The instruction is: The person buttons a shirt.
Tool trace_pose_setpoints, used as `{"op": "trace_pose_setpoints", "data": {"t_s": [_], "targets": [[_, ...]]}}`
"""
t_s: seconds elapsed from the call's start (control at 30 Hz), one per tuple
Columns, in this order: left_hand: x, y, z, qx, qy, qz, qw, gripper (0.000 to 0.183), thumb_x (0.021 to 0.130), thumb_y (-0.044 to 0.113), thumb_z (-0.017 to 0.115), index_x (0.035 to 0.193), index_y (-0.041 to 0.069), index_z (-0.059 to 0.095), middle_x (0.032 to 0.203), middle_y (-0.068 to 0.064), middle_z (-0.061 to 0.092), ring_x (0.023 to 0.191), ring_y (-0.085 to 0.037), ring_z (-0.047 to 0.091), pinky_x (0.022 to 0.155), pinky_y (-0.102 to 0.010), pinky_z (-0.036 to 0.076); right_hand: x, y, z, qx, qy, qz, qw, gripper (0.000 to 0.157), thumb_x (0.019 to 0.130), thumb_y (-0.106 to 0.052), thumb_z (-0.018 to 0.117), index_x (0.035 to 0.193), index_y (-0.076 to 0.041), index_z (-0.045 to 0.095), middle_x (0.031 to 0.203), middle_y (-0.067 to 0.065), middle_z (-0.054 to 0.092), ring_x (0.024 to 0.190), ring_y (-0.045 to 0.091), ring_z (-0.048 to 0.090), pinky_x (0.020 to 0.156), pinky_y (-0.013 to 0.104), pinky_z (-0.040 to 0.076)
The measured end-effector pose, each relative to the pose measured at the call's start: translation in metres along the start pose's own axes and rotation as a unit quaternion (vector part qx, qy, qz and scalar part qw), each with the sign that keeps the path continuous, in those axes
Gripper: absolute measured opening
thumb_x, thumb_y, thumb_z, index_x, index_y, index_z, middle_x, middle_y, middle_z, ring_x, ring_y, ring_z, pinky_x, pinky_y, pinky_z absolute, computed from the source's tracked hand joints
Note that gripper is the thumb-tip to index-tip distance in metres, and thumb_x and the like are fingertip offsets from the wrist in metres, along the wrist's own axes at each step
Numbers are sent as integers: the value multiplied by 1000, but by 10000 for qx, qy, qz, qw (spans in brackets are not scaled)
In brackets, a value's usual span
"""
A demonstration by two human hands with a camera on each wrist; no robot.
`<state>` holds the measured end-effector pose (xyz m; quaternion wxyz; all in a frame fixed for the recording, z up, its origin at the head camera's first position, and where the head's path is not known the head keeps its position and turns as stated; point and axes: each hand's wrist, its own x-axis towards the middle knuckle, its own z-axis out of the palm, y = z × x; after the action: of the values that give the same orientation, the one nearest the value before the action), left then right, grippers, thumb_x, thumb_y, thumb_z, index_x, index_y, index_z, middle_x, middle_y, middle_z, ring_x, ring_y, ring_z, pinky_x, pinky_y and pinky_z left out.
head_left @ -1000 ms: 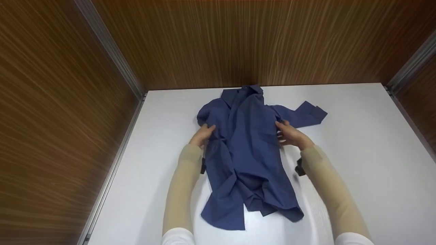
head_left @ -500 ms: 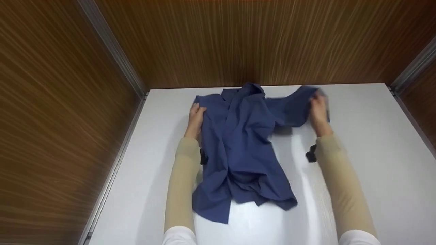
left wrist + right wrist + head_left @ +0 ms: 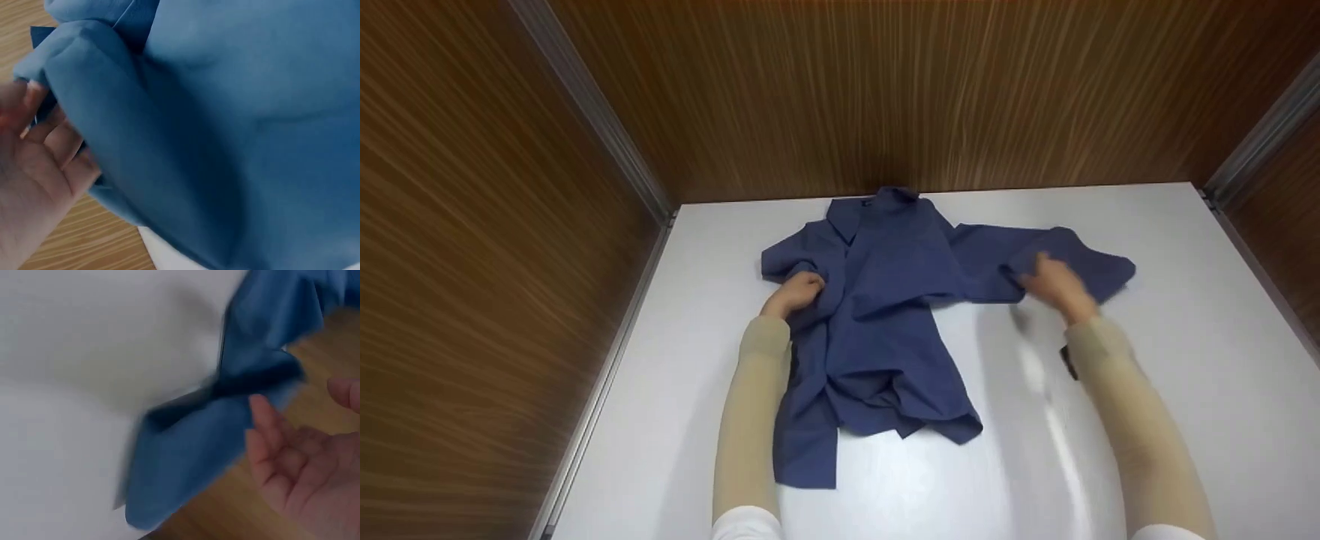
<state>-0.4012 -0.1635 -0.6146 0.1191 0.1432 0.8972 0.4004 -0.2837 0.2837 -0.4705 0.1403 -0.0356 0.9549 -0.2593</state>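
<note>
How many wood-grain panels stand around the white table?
3: a left panel, a back panel behind the blue shirt, and a right panel, cut off by the picture's edge. More may be out of view.

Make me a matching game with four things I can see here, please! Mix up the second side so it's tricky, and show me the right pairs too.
Things:
1. shirt
2. tabletop
3. back wall
4. right hand

Matches:
A. brown with thin streaks
B. at the stretched-out sleeve
C. blue
D. white

Right pairs: 1-C, 2-D, 3-A, 4-B
</note>
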Motion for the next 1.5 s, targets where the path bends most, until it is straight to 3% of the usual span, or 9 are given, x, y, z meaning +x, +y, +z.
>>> {"op": "trace_pose_setpoints", "data": {"t_s": [0.13,0.33,0.4,0.57,0.6,0.67,0.9,1.2,1.5], "targets": [[-8,-5,-1,616,1138,-483,9904,12,75,10,50,63,13,49,66,0,49,58,-14,45,51,-28,36,-4,-44,50,-585,30,-1916,9797,48,83,-20,58,119,10,44,111,30,50,100,44,47,84,52,36],[-79,99,-28,987,1003,-1755,9744,42,84,31,55,107,-4,55,124,-33,32,108,-42,40,87,-47,35,-38,-116,117,-1692,-671,-3930,9013,77,69,-45,70,133,-17,38,126,23,39,111,39,39,83,54,36],[-50,53,-15,854,909,-1459,9814,57,86,41,51,127,2,45,138,-30,11,121,-44,25,95,-48,27,-47,-131,134,-2205,-1125,-4065,8795,87,66,-52,69,138,-27,28,135,22,28,118,40,31,84,59,32],[71,-125,27,939,1172,-611,9868,73,85,56,40,141,11,21,146,-5,-6,130,-27,15,102,-39,19,-49,-138,166,-3426,-1715,-3710,8459,90,63,-59,67,138,-40,22,142,16,18,123,41,24,82,62,32],[75,-126,26,968,1314,-547,9851,73,87,54,39,141,9,19,147,-4,-4,129,-25,17,102,-37,19,-47,-136,169,-3598,-1700,-3616,8432,87,64,-60,66,137,-41,24,141,16,20,122,40,26,80,61,35],[61,-101,19,996,1848,-234,9774,66,90,46,38,138,4,21,145,-10,7,128,-23,21,102,-31,18,-45,-134,174,-3747,-1566,-3510,8437,81,66,-58,66,136,-39,30,137,15,26,115,37,34,76,56,40],[-58,96,-35,71,2885,325,9569,40,90,-2,40,128,-13,30,122,-27,30,117,-35,34,98,-36,27,-37,-129,175,-3802,-877,-3413,8551,76,65,-57,66,129,-22,45,112,17,41,92,33,42,65,41,48],[-69,134,-34,497,2035,181,9776,59,92,2,38,141,1,5,142,-21,15,131,-28,13,103,-45,11,-33,-115,170,-3685,-578,-2989,8784,78,63,-59,65,119,-5,50,94,18,47,81,32,48,66,41,46],[-64,162,-35,769,2382,241,9679,66,90,2,44,142,9,4,133,-22,28,118,-30,36,89,-39,35,-31,-100,155,-3403,-834,-2446,9041,76,69,-53,64,123,-3,47,95,22,48,82,35,48,66,44,46]]}}
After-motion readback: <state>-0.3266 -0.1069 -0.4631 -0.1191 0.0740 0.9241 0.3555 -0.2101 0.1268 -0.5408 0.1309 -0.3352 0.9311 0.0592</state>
